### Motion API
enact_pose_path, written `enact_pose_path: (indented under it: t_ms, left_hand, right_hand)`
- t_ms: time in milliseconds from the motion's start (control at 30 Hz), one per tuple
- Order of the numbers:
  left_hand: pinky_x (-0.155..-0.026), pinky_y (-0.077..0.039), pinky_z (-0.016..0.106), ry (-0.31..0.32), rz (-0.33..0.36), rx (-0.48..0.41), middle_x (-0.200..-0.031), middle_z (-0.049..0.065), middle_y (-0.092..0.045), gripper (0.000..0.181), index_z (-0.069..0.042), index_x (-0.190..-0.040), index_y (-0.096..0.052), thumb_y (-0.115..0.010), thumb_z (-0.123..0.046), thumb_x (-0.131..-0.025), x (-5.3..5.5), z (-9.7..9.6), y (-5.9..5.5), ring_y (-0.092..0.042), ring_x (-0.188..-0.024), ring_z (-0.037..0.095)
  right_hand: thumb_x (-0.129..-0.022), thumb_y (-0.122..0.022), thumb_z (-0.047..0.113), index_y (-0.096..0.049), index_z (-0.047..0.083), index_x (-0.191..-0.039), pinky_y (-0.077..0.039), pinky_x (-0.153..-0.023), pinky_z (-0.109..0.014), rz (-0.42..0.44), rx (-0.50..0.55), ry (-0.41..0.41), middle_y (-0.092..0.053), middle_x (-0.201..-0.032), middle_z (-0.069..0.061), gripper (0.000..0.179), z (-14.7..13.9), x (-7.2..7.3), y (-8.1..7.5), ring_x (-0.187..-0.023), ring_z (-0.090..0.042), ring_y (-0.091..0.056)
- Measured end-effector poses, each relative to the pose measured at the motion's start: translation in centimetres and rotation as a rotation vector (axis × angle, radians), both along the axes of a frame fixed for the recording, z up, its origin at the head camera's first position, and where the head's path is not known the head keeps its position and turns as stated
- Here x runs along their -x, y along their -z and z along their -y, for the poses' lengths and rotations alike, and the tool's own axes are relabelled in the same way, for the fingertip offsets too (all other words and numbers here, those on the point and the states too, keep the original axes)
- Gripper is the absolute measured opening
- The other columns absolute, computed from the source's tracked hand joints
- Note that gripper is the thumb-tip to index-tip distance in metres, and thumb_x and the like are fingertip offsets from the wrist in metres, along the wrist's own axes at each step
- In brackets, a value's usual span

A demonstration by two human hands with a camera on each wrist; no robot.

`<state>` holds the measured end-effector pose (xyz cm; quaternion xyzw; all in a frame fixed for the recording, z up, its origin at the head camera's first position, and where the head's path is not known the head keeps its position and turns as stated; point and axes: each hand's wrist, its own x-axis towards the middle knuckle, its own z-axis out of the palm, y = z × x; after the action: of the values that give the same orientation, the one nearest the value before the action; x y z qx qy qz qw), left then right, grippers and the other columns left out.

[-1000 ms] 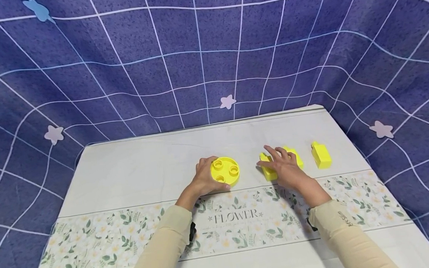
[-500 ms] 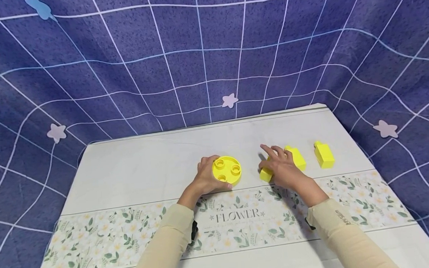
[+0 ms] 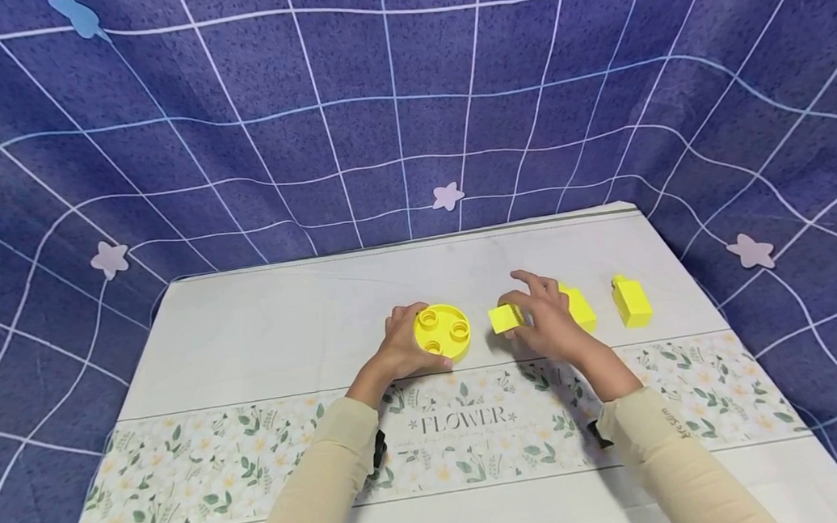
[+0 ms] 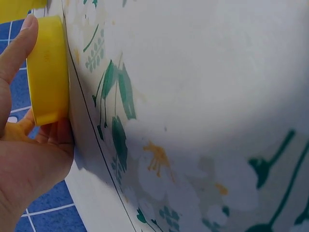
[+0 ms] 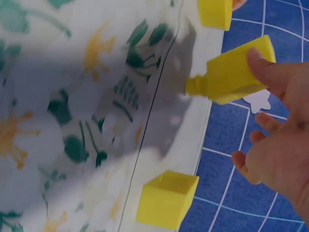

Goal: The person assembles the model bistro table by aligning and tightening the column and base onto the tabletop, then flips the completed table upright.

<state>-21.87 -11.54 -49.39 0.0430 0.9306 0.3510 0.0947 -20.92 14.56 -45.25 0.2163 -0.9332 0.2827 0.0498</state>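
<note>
On the white tablecloth, my left hand (image 3: 398,348) grips the rim of a round yellow base (image 3: 440,334), which has three ring-shaped sockets on top. In the left wrist view the base's smooth side (image 4: 48,70) shows between thumb and fingers. Just right of it, my right hand (image 3: 552,323) pinches a yellow block with a narrow ridged neck (image 5: 236,72). That block is off the cloth, its neck pointing down and its flat end (image 3: 504,318) up, apart from the base. A second yellow block (image 3: 578,309) lies partly hidden behind the right hand.
Farther right lies another yellow necked block (image 3: 633,303). The cloth (image 3: 277,328) has a printed flower band (image 3: 257,459) along its nearer part. A blue grid-patterned curtain (image 3: 351,136) hangs behind and beside the table.
My right hand has picked up the nearest yellow block, turned it neck down and brought it left toward the base. My left hand keeps holding the base in place.
</note>
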Motion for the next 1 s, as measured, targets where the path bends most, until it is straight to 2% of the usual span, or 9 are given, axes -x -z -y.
enact_pose_path:
  t_ms: [133,467,700,833,933,1000]
  left_hand:
    - [-0.089,-0.034,0.035,0.000,-0.001,0.018,-0.114,-0.007,-0.032,0.106,-0.033,-0.130,-0.032,-0.083,-0.050,-0.038,0.0,0.0,0.1,-0.028,-0.102,0.012]
    - [-0.090,-0.034,0.035,-0.006,0.005,0.016,-0.114,-0.006,-0.032,0.108,-0.031,-0.130,-0.032,-0.083,-0.049,-0.037,0.1,0.0,0.0,-0.028,-0.102,0.013]
    - [-0.090,-0.033,0.035,0.002,0.007,0.012,-0.113,-0.005,-0.032,0.105,-0.030,-0.130,-0.033,-0.084,-0.045,-0.039,-0.1,-0.1,-0.4,-0.027,-0.102,0.013]
    - [-0.089,-0.033,0.034,0.003,0.006,0.011,-0.113,-0.005,-0.033,0.104,-0.030,-0.130,-0.034,-0.084,-0.044,-0.040,-0.1,-0.1,-0.4,-0.027,-0.102,0.013]
    - [-0.087,-0.034,0.034,0.008,0.010,-0.005,-0.112,-0.005,-0.033,0.102,-0.030,-0.129,-0.035,-0.085,-0.043,-0.040,-0.1,-0.1,-0.3,-0.027,-0.101,0.013]
    - [-0.086,-0.034,0.035,0.009,0.011,-0.016,-0.112,-0.004,-0.033,0.102,-0.030,-0.129,-0.036,-0.085,-0.043,-0.041,-0.2,-0.1,-0.4,-0.027,-0.100,0.013]
  right_hand:
    - [-0.067,-0.075,0.029,-0.059,0.026,-0.105,-0.022,-0.085,-0.054,0.010,0.109,0.038,-0.029,-0.137,-0.007,0.041,0.4,0.1,0.0,-0.118,-0.034,-0.022]
    - [-0.068,-0.074,0.032,-0.060,0.023,-0.106,-0.025,-0.089,-0.049,0.079,0.357,0.110,-0.038,-0.130,-0.004,0.040,1.3,0.3,-0.4,-0.113,-0.027,-0.025]
    - [-0.070,-0.073,0.024,-0.061,0.014,-0.106,-0.022,-0.092,-0.049,0.093,0.508,0.068,-0.041,-0.126,-0.009,0.039,2.5,0.7,-0.5,-0.114,-0.026,-0.022]
    - [-0.072,-0.072,0.014,-0.061,0.005,-0.105,-0.021,-0.092,-0.052,0.114,0.563,0.042,-0.040,-0.124,-0.017,0.036,3.8,-0.2,-1.9,-0.113,-0.032,-0.021]
    - [-0.072,-0.072,0.011,-0.061,0.003,-0.105,-0.021,-0.091,-0.053,0.117,0.579,0.038,-0.041,-0.124,-0.019,0.036,4.4,-0.3,-1.9,-0.113,-0.034,-0.022]
    - [-0.072,-0.072,0.014,-0.061,0.006,-0.105,-0.023,-0.091,-0.052,0.103,0.562,0.039,-0.042,-0.124,-0.016,0.036,4.6,0.1,-1.1,-0.113,-0.032,-0.023]
